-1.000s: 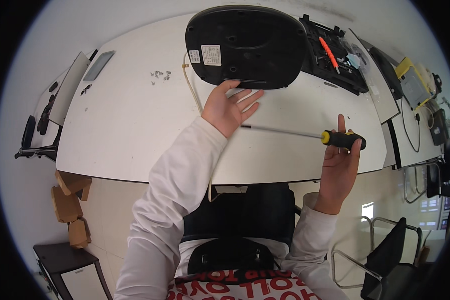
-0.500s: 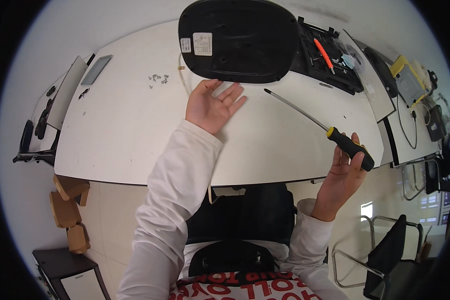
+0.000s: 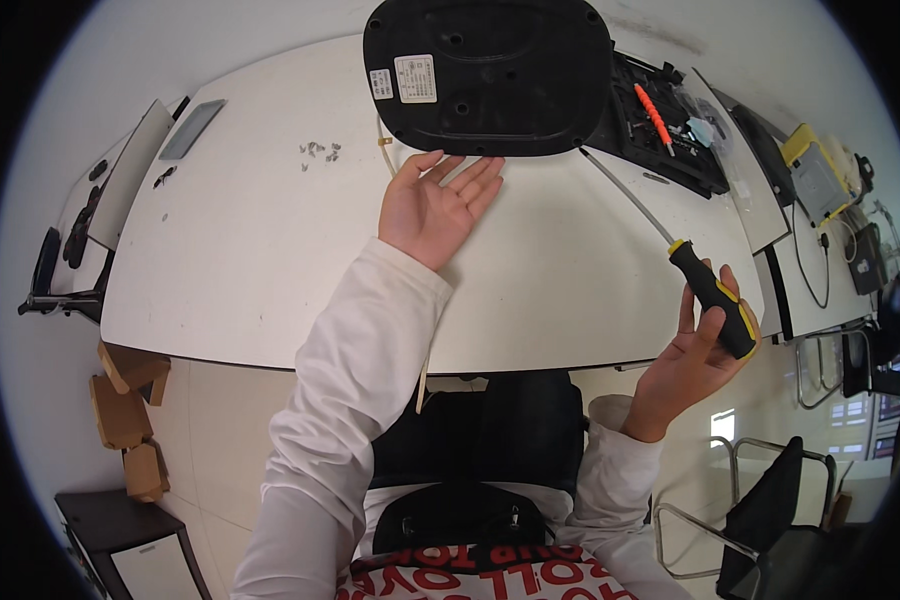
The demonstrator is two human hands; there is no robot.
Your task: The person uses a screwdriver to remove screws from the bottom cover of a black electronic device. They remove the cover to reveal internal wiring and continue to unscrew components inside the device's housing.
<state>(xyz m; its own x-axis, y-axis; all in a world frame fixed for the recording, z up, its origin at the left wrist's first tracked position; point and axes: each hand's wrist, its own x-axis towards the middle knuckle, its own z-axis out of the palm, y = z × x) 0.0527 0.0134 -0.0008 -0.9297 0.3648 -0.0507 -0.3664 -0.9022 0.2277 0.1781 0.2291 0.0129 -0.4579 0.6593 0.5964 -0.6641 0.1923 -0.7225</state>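
Left hand [image 3: 430,210], palm up and fingers loosely spread, touches the near edge of the black casing [image 3: 510,105], which is just beyond it; right hand [image 3: 688,368] grips the screwdriver [image 3: 692,268], whose tip is at the casing's near right corner.

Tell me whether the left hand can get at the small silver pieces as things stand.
Probably yes: the silver pieces lie nearby, past only a thin cable, though the left hand is at the black panel.

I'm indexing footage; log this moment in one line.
left hand: at edge of black panel | right hand: holding screwdriver, tip at panel's right corner | small pieces: on table
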